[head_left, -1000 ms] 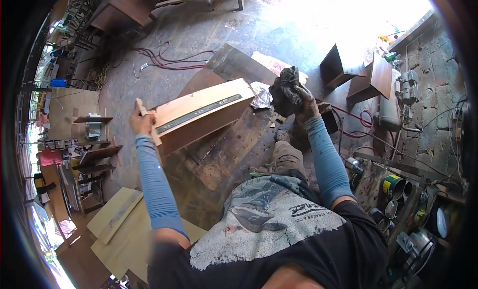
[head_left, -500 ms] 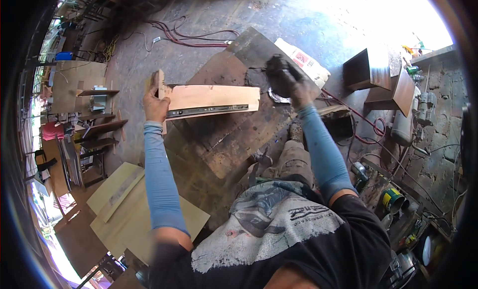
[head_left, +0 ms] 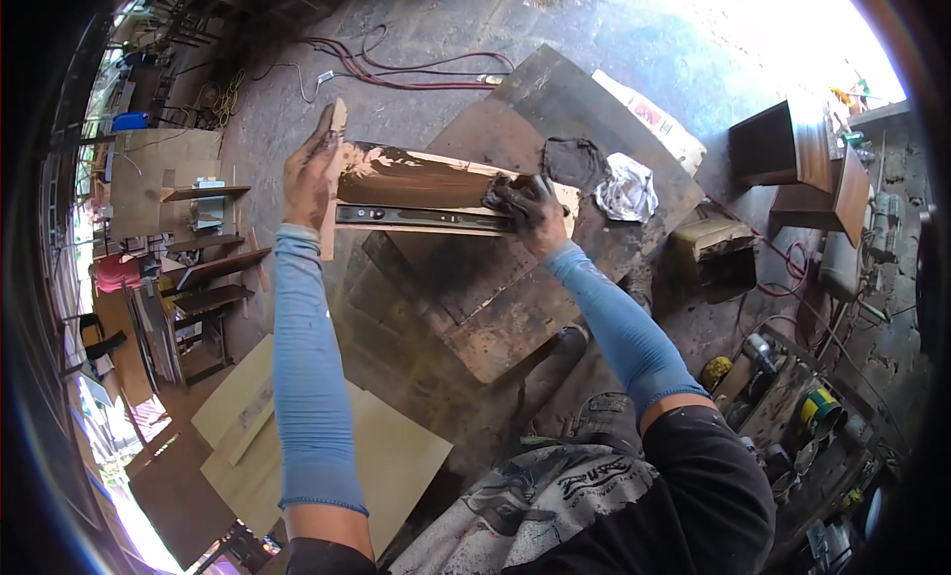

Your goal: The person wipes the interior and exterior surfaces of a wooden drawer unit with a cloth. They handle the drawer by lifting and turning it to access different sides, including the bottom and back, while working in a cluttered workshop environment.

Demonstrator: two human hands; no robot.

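Observation:
A wooden drawer [head_left: 411, 187] is held up in front of me, one side facing up. Its end board is gripped by my left hand [head_left: 310, 174], fingers wrapped over the edge. Along the drawer's side runs a black metal slide rail [head_left: 426, 218]. Wet brown stain covers most of the strip above the rail, with pale bare patches at the left and right ends. My right hand [head_left: 540, 216], darkened with stain, presses a bunched dark rag [head_left: 502, 194] onto the side near its right end. The fingers are closed on the rag.
Below lies a stained board [head_left: 495, 327] on the floor, bearing a dark patch of cloth [head_left: 575, 162] and crumpled silvery wrapping [head_left: 628, 191]. Red hoses [head_left: 416, 75] lie beyond. Dark brown box-like pieces [head_left: 778, 149] stand to the right; pale panels [head_left: 391, 456] lie lower left.
My right hand has come left and down from above the board onto the drawer's side with the rag. The pale side has turned mostly brown. The drawer's end board has shifted slightly upward.

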